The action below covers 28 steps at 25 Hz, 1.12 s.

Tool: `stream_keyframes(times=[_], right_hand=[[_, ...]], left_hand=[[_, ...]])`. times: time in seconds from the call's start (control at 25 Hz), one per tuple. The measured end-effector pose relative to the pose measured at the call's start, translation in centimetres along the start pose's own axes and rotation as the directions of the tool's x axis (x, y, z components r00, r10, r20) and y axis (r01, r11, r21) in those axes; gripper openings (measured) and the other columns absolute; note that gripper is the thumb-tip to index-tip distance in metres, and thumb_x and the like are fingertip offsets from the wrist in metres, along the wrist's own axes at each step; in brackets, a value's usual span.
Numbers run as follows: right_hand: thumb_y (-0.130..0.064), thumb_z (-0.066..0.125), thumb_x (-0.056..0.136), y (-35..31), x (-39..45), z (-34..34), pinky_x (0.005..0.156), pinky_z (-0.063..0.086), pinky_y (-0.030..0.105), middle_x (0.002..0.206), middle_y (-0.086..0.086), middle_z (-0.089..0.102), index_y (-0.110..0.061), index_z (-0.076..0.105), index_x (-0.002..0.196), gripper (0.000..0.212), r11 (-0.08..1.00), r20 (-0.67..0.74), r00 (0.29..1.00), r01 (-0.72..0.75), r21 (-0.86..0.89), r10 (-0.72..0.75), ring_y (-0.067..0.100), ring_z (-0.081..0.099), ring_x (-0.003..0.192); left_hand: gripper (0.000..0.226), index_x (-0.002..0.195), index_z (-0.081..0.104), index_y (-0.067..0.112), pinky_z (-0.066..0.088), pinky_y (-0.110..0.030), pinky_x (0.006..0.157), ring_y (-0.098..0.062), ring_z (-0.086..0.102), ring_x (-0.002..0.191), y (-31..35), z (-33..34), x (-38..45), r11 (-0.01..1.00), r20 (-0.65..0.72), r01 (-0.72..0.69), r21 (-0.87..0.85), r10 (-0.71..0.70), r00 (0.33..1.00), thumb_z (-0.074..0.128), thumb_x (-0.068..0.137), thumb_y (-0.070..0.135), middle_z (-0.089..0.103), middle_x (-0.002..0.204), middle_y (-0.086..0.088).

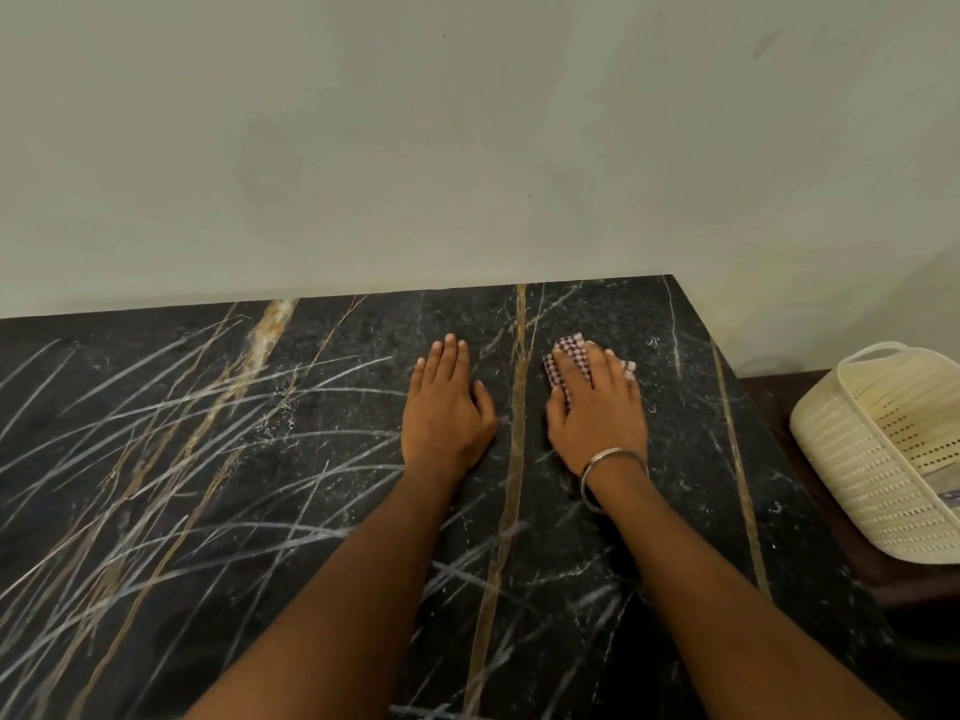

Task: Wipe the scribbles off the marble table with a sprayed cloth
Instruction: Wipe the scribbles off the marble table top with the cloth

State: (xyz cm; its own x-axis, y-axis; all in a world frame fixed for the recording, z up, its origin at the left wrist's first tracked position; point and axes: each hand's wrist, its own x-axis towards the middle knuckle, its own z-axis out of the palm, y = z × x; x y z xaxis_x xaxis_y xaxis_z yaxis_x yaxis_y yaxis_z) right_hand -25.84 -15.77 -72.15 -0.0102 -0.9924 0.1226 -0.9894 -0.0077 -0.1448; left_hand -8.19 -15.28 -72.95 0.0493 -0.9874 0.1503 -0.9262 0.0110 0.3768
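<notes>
Both my hands down flat, side by side on the table (156, 459).

My left hand (447, 407) lies palm down on the table, fingers straight and together, thumb out to the side. My right hand (597, 407) is just beside it, nearer the table's right edge, fingers stretched flat and pressing on the cloth (563, 363). A metal bangle (613, 472) circles my right wrist. Both forearms reach forward, bare.

Right hand (597, 402) flat on cloth (569, 356)
</notes>
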Motion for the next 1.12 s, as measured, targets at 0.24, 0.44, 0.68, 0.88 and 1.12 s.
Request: stream_keyframes(times=[0.24,0.44,0.68,0.88,1.12], right_hand=[[-0.041,0.030,0.094,-4.3,-3.4,0.4,0.119,0.014,0.048,0.156,0.004,0.024,-0.031,0.030,0.147,0.053,0.997,-0.017,0.998,0.061,0.047,-0.061,0.028,0.018,0.145],[-0.041,0.031,0.095,-0.9,-3.2,-0.2,0.118,0.018,0.048,0.156,0.003,0.025,-0.032,0.027,0.148,0.054,0.999,0.020,0.999,0.051,-0.017,-0.051,0.026,0.019,0.144],[-0.040,0.034,0.094,-1.3,-5.5,-0.6,0.119,0.015,0.048,0.157,0.003,0.022,-0.032,0.030,0.147,0.054,0.998,-0.018,0.998,-0.058,0.032,0.059,0.027,0.016,0.145],[-0.041,0.029,0.095,-2.7,-8.5,-0.6,0.118,0.016,0.048,0.157,0.002,0.023,-0.032,0.029,0.147,0.053,0.993,0.024,0.993,0.112,0.030,-0.113,0.025,0.018,0.145],[-0.041,0.033,0.095,1.2,-8.0,-1.7,0.119,0.014,0.048,0.158,0.002,0.020,-0.034,0.027,0.148,0.053,0.991,0.021,0.991,-0.133,0.020,0.133,0.024,0.014,0.146]], left_hand=[[0.060,0.153,0.017,0.011,0.002,-0.034,0.122,-0.015,0.006,0.149,-0.1,0.2,0.1,1.000,0.008,0.001,0.013,-0.001,1.000,0.029,0.099,0.035,0.013,0.161,-0.005],[0.060,0.153,0.017,0.011,0.003,-0.036,0.122,-0.016,0.007,0.149,-0.1,0.0,0.0,1.000,0.030,-0.006,0.004,0.006,1.000,0.028,0.099,0.036,0.012,0.162,-0.005],[0.060,0.153,0.019,0.010,0.003,-0.035,0.122,-0.017,0.009,0.149,-0.2,0.3,0.1,1.000,0.019,-0.004,0.021,0.004,1.000,0.028,0.099,0.036,0.014,0.161,-0.006],[0.060,0.153,0.020,0.009,0.004,-0.035,0.122,-0.018,0.010,0.149,-0.1,0.2,0.0,1.000,0.023,-0.013,0.015,0.012,1.000,0.029,0.099,0.036,0.015,0.161,-0.007],[0.058,0.152,0.021,0.008,0.004,-0.037,0.122,-0.020,0.010,0.149,-0.5,-0.2,0.0,0.998,0.057,-0.050,-0.026,0.051,0.997,0.031,0.101,0.033,0.017,0.160,-0.009]])
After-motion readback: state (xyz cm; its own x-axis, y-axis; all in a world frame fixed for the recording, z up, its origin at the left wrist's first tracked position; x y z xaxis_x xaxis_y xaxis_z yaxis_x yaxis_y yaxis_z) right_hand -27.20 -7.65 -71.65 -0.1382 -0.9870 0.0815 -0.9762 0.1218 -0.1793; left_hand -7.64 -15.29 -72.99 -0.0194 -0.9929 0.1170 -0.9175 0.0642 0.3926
